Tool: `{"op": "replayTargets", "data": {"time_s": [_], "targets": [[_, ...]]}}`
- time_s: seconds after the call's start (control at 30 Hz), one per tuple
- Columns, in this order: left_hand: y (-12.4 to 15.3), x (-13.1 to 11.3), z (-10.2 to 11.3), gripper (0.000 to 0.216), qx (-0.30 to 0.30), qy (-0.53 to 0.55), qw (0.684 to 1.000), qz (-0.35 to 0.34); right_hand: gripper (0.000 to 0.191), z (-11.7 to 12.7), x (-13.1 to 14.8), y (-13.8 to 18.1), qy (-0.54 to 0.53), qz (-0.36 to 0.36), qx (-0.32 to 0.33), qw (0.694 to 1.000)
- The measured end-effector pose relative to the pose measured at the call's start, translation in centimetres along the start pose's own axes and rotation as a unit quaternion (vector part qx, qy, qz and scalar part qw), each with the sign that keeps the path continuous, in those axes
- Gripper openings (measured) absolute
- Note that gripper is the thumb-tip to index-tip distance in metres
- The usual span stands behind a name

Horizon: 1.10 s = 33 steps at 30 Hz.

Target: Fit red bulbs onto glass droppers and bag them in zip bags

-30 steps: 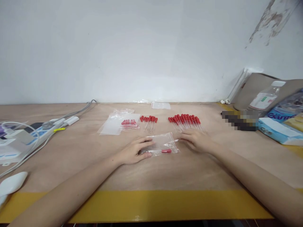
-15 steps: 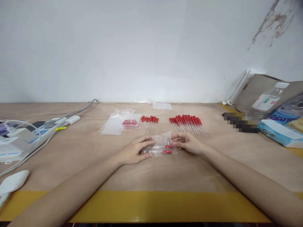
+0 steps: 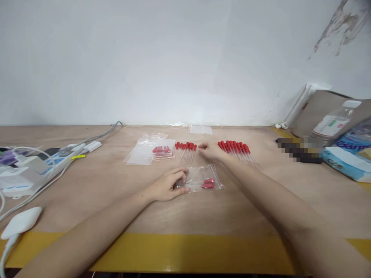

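My left hand (image 3: 167, 185) lies on the near end of a small clear zip bag (image 3: 199, 180), fingers curled over its edge and pinning it to the wooden table (image 3: 116, 200). Two red-bulbed droppers (image 3: 208, 183) lie inside the bag. My right hand (image 3: 210, 151) reaches beyond the bag, between a small group of red-bulbed droppers (image 3: 186, 149) and a larger row of droppers (image 3: 236, 150). Its fingers point left toward the small group; whether they hold anything is unclear.
A filled bag of droppers (image 3: 161, 151) and empty clear bags (image 3: 141, 151) lie at the back left. A power strip with cables (image 3: 55, 160) is far left. A bottle (image 3: 333, 123), boxes and tissue packs (image 3: 346, 160) crowd the right. A yellow strip (image 3: 185, 251) edges the table front.
My right hand left the bag's mouth and moved up and left to the gap between the two dropper groups. A second dropper now lies in the bag. The left hand stayed put.
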State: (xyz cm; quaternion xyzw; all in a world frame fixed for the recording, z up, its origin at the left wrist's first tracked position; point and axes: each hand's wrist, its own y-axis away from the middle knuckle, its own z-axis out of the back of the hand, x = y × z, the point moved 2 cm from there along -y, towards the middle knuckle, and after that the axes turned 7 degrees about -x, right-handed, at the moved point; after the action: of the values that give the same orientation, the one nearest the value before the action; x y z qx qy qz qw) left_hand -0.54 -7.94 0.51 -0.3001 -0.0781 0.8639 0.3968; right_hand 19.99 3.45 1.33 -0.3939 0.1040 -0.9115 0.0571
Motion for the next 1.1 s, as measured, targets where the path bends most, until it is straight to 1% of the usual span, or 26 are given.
{"op": "replayTargets", "data": {"time_s": [0.07, 0.17, 0.27, 0.33, 0.4, 0.5, 0.53, 0.57, 0.6, 0.67, 0.7, 0.77, 0.9, 1.0, 1.03, 1.1], "targets": [[0.0, -0.1, 0.0, 0.021, 0.003, 0.001, 1.0, 0.001, 0.012, -1.5, 0.1, -1.4, 0.005, -0.009, -0.013, 1.0], [0.0, -0.1, 0.1, 0.022, 0.008, 0.006, 1.0, 0.001, 0.012, -3.0, -0.2, -3.0, 0.002, -0.034, -0.031, 0.999], [0.0, -0.1, 0.1, 0.024, 0.011, 0.009, 1.0, 0.003, 0.013, -3.5, -0.7, -3.6, -0.03, -0.063, -0.04, 0.997], [0.0, -0.1, 0.1, 0.025, 0.013, 0.008, 1.0, 0.006, 0.013, -3.2, -0.9, -3.4, -0.069, -0.082, -0.054, 0.993], [0.0, 0.0, 0.1, 0.024, 0.01, 0.007, 1.0, 0.004, 0.011, -2.2, -1.0, -2.8, -0.116, -0.091, -0.083, 0.986], [0.0, 0.1, 0.0, 0.027, 0.001, 0.009, 1.0, -0.012, 0.013, 0.8, -1.6, -0.8, -0.182, -0.084, -0.157, 0.967], [0.0, 0.1, 0.0, 0.031, 0.0, 0.009, 1.0, -0.018, 0.016, 2.0, -2.0, 0.1, -0.203, -0.08, -0.189, 0.957], [-0.1, 0.2, 0.0, 0.035, -0.001, 0.01, 1.0, -0.022, 0.019, 3.3, -2.5, 1.1, -0.261, -0.072, -0.231, 0.934], [-0.1, 0.2, 0.0, 0.039, -0.001, 0.009, 1.0, -0.025, 0.023, 4.4, -3.0, 2.1, -0.304, -0.06, -0.249, 0.918], [-0.1, 0.2, 0.0, 0.042, -0.002, 0.006, 1.0, -0.026, 0.028, 6.2, -4.2, 4.0, -0.337, -0.063, -0.276, 0.898], [-0.1, 0.2, 0.0, 0.043, -0.002, 0.005, 1.0, -0.026, 0.029, 6.7, -4.8, 4.9, -0.342, -0.071, -0.278, 0.895], [-0.2, 0.1, 0.1, 0.044, -0.003, 0.002, 1.0, -0.026, 0.031, 7.0, -5.6, 6.4, -0.355, -0.097, -0.276, 0.888], [-0.2, 0.1, 0.1, 0.045, 0.0, -0.009, 1.0, -0.024, 0.033, 5.4, -5.5, 8.3, -0.409, -0.138, -0.238, 0.87], [-0.2, 0.1, 0.1, 0.048, -0.001, -0.015, 1.0, -0.017, 0.036, 3.9, -4.7, 9.2, -0.451, -0.166, -0.177, 0.859], [-0.2, 0.1, 0.1, 0.049, 0.0, -0.016, 1.0, -0.013, 0.036, 3.5, -4.4, 9.5, -0.456, -0.169, -0.146, 0.862], [-0.2, 0.1, 0.1, 0.05, 0.004, -0.017, 1.0, -0.006, 0.034, 3.1, -4.1, 10.0, -0.436, -0.149, -0.073, 0.885]]}}
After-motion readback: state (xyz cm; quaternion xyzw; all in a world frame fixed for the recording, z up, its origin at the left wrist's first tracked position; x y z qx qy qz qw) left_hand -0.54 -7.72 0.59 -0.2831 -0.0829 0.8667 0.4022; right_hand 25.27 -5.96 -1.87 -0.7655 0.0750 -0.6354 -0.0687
